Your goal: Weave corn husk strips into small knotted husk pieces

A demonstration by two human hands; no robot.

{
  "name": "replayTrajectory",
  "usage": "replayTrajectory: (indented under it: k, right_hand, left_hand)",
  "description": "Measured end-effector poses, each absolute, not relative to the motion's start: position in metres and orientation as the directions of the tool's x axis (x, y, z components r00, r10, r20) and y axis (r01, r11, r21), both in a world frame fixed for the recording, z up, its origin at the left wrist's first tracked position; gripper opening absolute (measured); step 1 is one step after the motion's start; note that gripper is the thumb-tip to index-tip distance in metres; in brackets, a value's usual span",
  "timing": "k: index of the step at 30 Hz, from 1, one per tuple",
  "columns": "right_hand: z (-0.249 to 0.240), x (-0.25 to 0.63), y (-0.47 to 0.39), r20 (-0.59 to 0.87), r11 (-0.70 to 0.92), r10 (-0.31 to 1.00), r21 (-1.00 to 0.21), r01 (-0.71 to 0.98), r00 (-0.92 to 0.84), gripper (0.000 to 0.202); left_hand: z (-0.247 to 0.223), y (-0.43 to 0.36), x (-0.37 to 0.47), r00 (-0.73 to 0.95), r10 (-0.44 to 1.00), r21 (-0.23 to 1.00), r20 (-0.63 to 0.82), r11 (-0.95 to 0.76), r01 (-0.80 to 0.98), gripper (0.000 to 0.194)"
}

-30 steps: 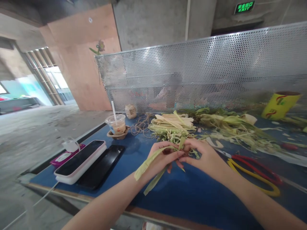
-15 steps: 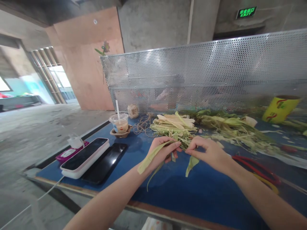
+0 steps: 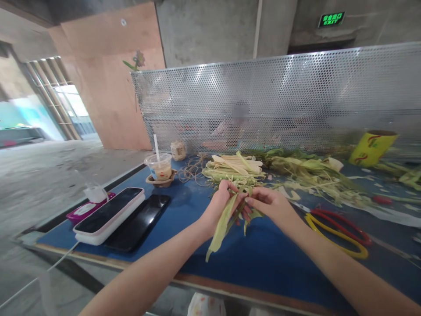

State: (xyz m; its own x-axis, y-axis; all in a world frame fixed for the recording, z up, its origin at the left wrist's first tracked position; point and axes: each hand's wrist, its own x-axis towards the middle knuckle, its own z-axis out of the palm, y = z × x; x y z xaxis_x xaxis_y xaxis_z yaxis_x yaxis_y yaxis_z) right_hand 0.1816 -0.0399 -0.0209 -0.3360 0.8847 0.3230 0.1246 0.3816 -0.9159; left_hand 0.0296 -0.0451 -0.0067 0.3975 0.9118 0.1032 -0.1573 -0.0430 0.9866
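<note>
One bare left hand (image 3: 216, 208) grips a long, flat, pale-green husk strip (image 3: 221, 227) above the blue worktop (image 3: 269, 252), inside its near edge, while the right hand (image 3: 270, 203) pinches near its upper end, apparently folding, which likely calls for steady tension next.

The strip (image 3: 222, 226) at the left hand (image 3: 220, 204) looks matt and papery to me, finely ribbed. Just beyond the grip, the pile (image 3: 235, 166) is rough and fibrous; beneath, the table (image 3: 263, 254) is smooth with a dull sheen. Left of the grip, the black phone (image 3: 138, 224) is glossy, the cup (image 3: 159, 169) clear, shiny plastic. Farther beyond, the perforated screen (image 3: 256, 83) glints, bare metal.
</note>
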Motion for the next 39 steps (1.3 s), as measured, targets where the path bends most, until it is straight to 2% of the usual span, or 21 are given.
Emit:
replayTrajectory:
  k: [4,7,9,15,23,28,34,39]
  right_hand:
    - [-0.024,0.181,-0.04,0.326,0.368,0.911,-0.919,0.138,-0.254,0.022]
    - [-0.024,0.18,-0.041,0.306,0.339,0.925,-0.932,0.128,-0.224,0.024]
    - [-0.024,0.179,-0.042,0.289,0.318,0.931,-0.942,0.109,-0.222,0.025]
    - [-0.027,0.178,-0.042,0.293,0.312,0.936,-0.947,0.075,-0.192,0.025]
    - [-0.025,0.181,-0.043,0.303,0.314,0.944,-0.947,0.073,-0.132,0.02]
    - [-0.025,0.185,-0.038,0.284,0.291,0.943,-0.956,0.019,-0.175,0.029]
    - [-0.027,0.178,-0.04,0.242,0.253,0.939,-0.967,0.016,-0.244,0.021]
    - [-0.027,0.184,-0.033,0.252,0.253,0.962,-0.967,-0.002,-0.102,0.023]
  left_hand:
    - [-0.004,-0.047,0.032,0.328,0.944,0.995,0.03,0.002,-0.096,0.013]
    - [0.0,-0.052,0.033,0.219,0.975,0.998,0.039,-0.027,-0.057,0.016]
    - [0.002,-0.054,0.035,0.209,0.977,0.998,0.045,-0.034,-0.056,0.018]
    - [0.003,-0.056,0.035,0.234,0.97,0.995,0.06,-0.039,-0.093,0.018]
    - [-0.006,-0.043,0.027,0.316,0.949,0.995,-0.003,0.034,-0.092,0.017]
    - [-0.005,-0.044,0.019,0.319,0.938,0.983,0.137,-0.089,-0.159,0.021]
    - [-0.002,-0.045,0.021,0.399,0.914,0.992,0.075,-0.026,-0.125,0.023]
    - [-0.007,-0.046,0.022,0.5,0.865,0.996,0.04,0.007,-0.093,0.032]
